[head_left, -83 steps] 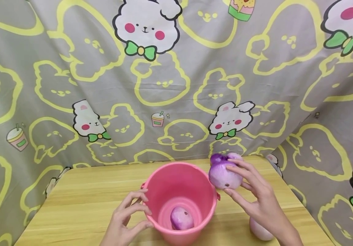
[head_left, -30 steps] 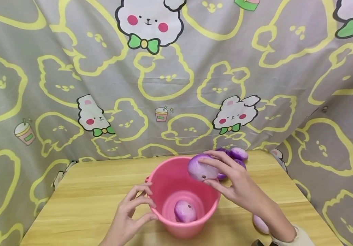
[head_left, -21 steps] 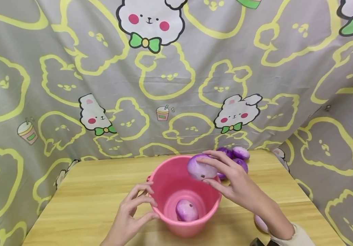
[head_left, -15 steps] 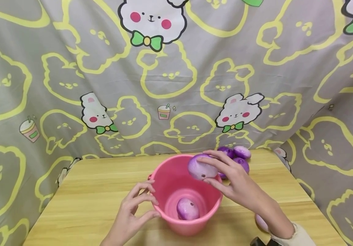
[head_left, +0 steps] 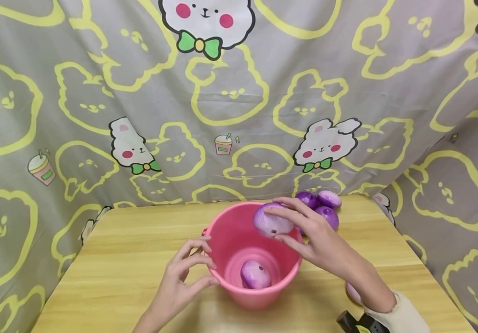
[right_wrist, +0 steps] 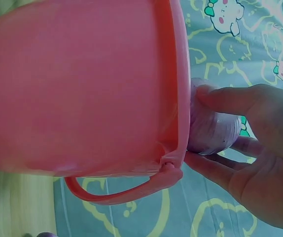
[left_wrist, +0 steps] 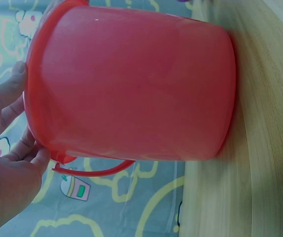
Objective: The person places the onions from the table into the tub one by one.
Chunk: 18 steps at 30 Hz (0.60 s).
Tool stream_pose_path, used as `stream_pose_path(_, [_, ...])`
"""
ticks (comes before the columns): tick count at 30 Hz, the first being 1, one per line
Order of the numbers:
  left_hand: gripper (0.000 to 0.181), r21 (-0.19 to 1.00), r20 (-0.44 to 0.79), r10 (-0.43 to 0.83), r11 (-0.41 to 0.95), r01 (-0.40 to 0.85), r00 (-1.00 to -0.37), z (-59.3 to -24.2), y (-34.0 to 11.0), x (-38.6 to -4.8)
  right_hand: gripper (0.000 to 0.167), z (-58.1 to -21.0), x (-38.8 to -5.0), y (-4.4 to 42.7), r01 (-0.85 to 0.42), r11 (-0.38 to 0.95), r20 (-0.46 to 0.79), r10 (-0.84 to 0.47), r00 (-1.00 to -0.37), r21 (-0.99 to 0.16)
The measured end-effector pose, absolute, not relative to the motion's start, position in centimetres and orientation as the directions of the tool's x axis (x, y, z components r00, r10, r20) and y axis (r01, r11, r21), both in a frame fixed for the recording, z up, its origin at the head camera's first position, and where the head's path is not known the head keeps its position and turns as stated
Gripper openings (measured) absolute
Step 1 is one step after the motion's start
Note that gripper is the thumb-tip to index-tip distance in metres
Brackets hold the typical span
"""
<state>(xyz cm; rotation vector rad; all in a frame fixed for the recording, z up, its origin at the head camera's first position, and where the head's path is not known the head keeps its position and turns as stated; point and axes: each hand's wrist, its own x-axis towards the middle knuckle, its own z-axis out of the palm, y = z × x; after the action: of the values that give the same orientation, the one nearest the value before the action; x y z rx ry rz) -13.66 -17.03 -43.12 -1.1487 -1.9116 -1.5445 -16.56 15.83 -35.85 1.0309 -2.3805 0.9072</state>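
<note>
A pink bucket stands upright on the wooden table, with one purple onion lying on its floor. My left hand holds the bucket's near-left rim, the thumb and fingertips set against it. Another purple onion is in my right hand, pinched between thumb and fingers above the right side of the bucket's opening. In the right wrist view this held onion is just over the rim. The bucket's handle hangs down along its outer side.
Several purple onions sit at the table's back right, behind the right hand. One more onion is partly hidden by the right forearm. A black device shows by the right sleeve. A patterned curtain hangs behind the table.
My right hand has carried its onion from beside the bucket's right rim leftward to over the opening, then held it nearly still there. My left hand keeps its place at the rim.
</note>
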Motion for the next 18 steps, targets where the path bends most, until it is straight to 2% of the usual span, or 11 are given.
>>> stream_pose_path(18, [0.030, 0.605, 0.741, 0.338, 0.040, 0.795, -0.580, -43.76, -17.33, -13.91, 0.061, -35.95, -17.11, 15.31, -0.776, 0.504, 0.566, -0.537, -0.625, -0.379])
